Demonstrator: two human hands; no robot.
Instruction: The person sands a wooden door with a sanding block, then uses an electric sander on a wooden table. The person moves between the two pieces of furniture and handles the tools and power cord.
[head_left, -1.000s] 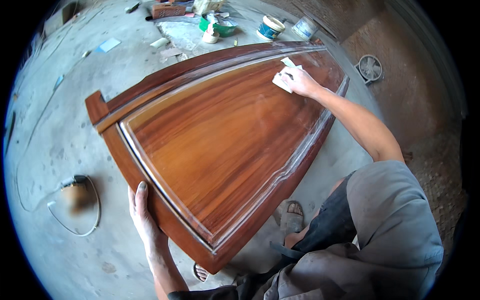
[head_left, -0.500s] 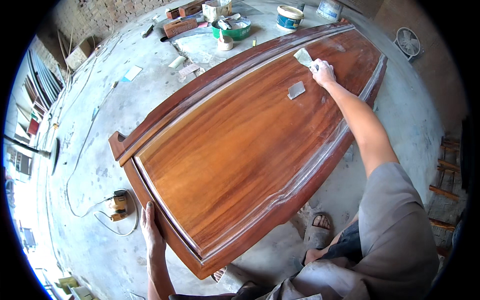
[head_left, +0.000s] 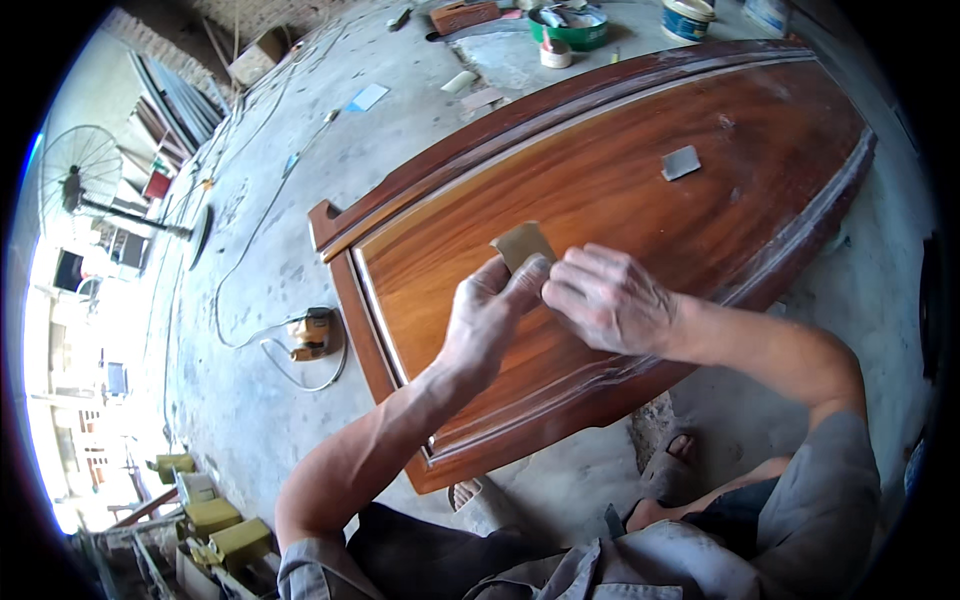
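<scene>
Paper [head_left: 522, 243], a small tan piece, stuck up from the person's L hand [head_left: 485, 315], pinched btwn thumb & fingers, in the workshop where I stood watching. The R hand [head_left: 615, 300] was close alongside, fingers bent in toward the L thumb; from my spot I couldn't tell if it gripped the paper too. Both were over a big reddish-brown wood panel [head_left: 600, 205], w/ the paper above the panel's L half. Whitish streaks marked the panel's borders, esp. along the near edge. A grey sheet [head_left: 681, 163] lay on the panel farther back & to the R, well apart from both hands.

On the concrete floor [head_left: 230, 400], just off the panel's L end, sat a yellow-and-black power tool [head_left: 312, 334] w/ a cord looped beside it. Beyond the panel's far edge were a green basin [head_left: 582, 40] w/ odds & ends inside and a white-and-blue bucket [head_left: 688, 22]. A reddish block [head_left: 465, 15] lay L of the basin. A standing fan [head_left: 82, 185] was far L, nr. a bright opening. The person wore a grey shirt [head_left: 825, 480] & sandals [head_left: 488, 505].
</scene>
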